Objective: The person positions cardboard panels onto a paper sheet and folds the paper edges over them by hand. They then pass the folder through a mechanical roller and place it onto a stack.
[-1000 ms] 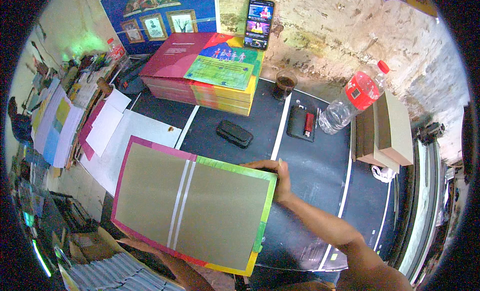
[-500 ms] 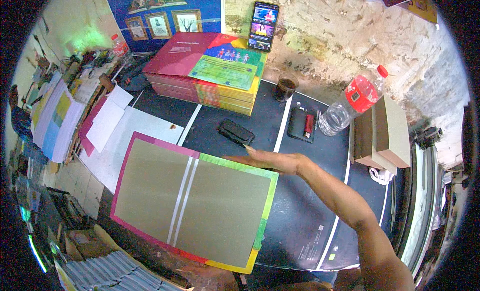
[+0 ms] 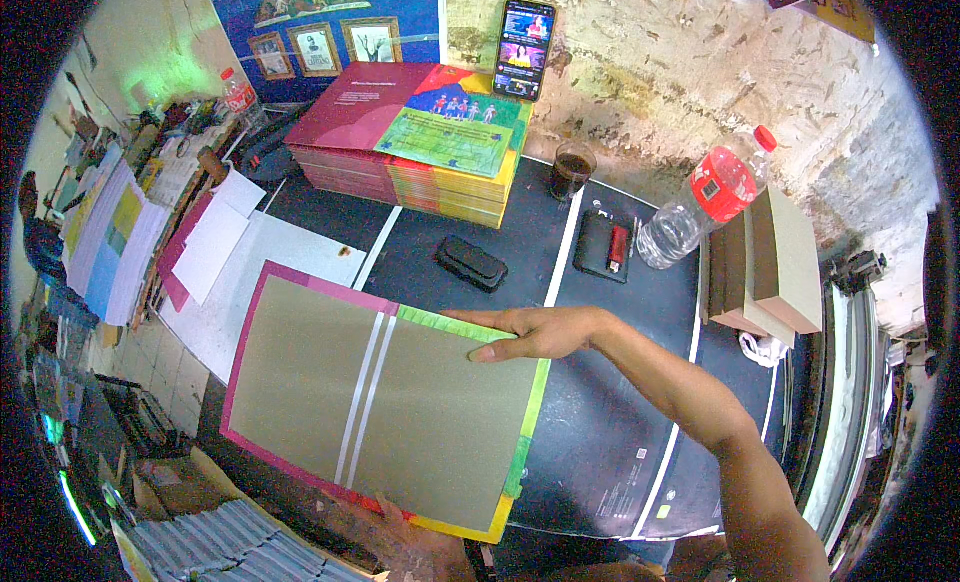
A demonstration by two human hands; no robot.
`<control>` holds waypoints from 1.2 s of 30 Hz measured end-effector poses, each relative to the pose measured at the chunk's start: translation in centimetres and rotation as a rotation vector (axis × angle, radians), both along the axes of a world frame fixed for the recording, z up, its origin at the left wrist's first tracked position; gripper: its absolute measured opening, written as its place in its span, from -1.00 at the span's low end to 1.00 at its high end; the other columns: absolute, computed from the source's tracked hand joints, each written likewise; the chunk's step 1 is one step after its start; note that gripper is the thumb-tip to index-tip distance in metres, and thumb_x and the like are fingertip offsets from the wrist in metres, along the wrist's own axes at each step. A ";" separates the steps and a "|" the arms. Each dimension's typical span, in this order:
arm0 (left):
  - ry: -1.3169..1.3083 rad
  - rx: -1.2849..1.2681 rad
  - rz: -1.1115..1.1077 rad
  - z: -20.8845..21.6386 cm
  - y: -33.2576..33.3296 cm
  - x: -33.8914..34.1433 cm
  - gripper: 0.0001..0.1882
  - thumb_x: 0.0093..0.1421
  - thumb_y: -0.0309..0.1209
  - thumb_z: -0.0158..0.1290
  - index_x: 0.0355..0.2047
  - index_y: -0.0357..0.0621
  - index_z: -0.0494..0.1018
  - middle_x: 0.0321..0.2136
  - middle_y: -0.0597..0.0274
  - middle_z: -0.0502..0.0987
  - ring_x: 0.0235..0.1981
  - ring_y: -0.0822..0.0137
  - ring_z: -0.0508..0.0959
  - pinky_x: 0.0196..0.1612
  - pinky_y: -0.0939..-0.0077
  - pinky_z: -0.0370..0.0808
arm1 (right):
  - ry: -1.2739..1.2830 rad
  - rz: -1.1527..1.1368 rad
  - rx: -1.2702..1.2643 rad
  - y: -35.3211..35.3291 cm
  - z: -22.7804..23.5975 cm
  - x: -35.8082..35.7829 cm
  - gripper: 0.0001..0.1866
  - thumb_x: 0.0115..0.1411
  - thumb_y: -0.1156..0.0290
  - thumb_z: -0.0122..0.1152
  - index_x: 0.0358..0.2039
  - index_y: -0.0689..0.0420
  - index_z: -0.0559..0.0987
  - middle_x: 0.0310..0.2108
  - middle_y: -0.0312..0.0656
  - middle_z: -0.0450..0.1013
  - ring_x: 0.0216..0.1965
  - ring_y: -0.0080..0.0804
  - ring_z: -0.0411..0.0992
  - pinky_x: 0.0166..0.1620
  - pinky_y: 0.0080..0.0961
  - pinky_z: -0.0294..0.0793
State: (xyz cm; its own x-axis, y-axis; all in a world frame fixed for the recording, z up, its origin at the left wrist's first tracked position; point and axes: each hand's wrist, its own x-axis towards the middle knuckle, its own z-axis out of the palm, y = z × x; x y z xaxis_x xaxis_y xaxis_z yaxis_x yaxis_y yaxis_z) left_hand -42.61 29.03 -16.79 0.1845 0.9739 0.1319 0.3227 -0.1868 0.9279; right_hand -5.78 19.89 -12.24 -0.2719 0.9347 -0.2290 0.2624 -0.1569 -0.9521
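A hardback book cover (image 3: 450,412) lies opened out, its grey board inside showing. Its turned-in border is magenta, green, yellow and red, and two pale strips run down the spine. At the far green edge my right hand (image 3: 545,334) grips the cover, thumb on top of the board and fingers along and behind the edge. My left hand (image 3: 425,547) is at the near edge by the red and yellow border. Blur and the cover hide its fingers, so I cannot tell its grip. A black oblong case (image 3: 472,263) rests just beyond the cover.
Beyond stands a tall stack of colourful covers (image 3: 400,142), with a phone (image 3: 524,50) propped behind. A glass of dark drink (image 3: 572,172), a black wallet (image 3: 597,247) with a red lighter (image 3: 619,246), a plastic bottle (image 3: 705,202) and board stacks (image 3: 780,272) stand rightward. White sheets (image 3: 210,247) lie left.
My right hand has shifted from reaching along the far edge to clasping it, thumb now over the board. My left hand has come into view at the near edge. The cover's right side has moved slightly left.
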 end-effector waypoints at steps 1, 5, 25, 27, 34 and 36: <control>0.012 0.002 -0.007 0.1 -0.1 0.1 -0.02 0.35 0.32 -0.37 0.44 -0.32 -0.01 0.45 -0.25 -0.07 0.47 -0.21 -0.08 0.45 -0.15 -0.12 | 0.012 0.006 0.012 0.0 0.1 0.0 -0.12 0.42 -0.07 0.01 0.50 0.17 -0.09 0.50 0.06 -0.07 0.51 -0.10 -0.11 0.48 -0.30 -0.09; 0.080 0.026 -0.031 1.1 -0.6 -0.1 -0.01 0.35 0.32 -0.35 0.44 -0.32 -0.03 0.46 -0.26 -0.09 0.47 -0.24 -0.10 0.45 -0.16 -0.15 | 0.051 0.011 0.031 0.1 0.0 0.0 -0.12 0.41 -0.07 0.03 0.49 0.18 -0.07 0.49 0.08 -0.03 0.49 -0.09 -0.05 0.47 -0.30 -0.04; 0.974 0.536 -0.671 7.3 5.6 4.8 -0.09 0.35 0.01 -0.10 0.43 -0.46 -0.10 0.47 -0.26 -0.11 0.50 -0.19 -0.13 0.47 -0.13 -0.23 | -1.239 -0.347 0.369 -3.1 2.2 -6.5 -0.32 0.45 -0.01 -0.12 0.43 0.10 0.15 0.42 0.02 0.14 0.47 -0.05 0.03 0.42 0.04 0.07; 0.975 0.537 -0.674 7.5 5.6 5.0 -0.09 0.35 0.01 -0.10 0.43 -0.46 -0.10 0.47 -0.25 -0.11 0.50 -0.20 -0.12 0.47 -0.13 -0.23 | -1.285 -0.386 0.387 -2.8 2.2 -7.2 -0.33 0.44 0.02 -0.08 0.42 0.12 0.17 0.41 0.02 0.15 0.45 -0.05 0.06 0.42 0.03 0.07; 0.605 0.368 -0.574 6.8 7.4 4.2 -0.13 0.36 0.04 -0.11 0.43 -0.40 -0.03 0.46 -0.22 -0.02 0.49 -0.11 -0.04 0.47 -0.01 -0.12 | -1.138 -0.455 0.383 -2.1 2.0 -8.5 -0.18 0.37 -0.14 -0.05 0.41 0.23 0.15 0.40 0.04 0.16 0.43 -0.03 0.12 0.38 0.06 0.15; 0.269 0.176 -0.463 6.5 10.1 2.3 -0.13 0.38 0.07 -0.12 0.43 -0.38 0.00 0.44 -0.21 0.04 0.48 -0.07 0.01 0.47 0.08 -0.06 | -1.127 -0.452 0.377 -2.1 1.9 -8.7 -0.13 0.35 -0.19 -0.05 0.41 0.23 0.14 0.40 0.05 0.15 0.43 -0.03 0.12 0.36 0.09 0.18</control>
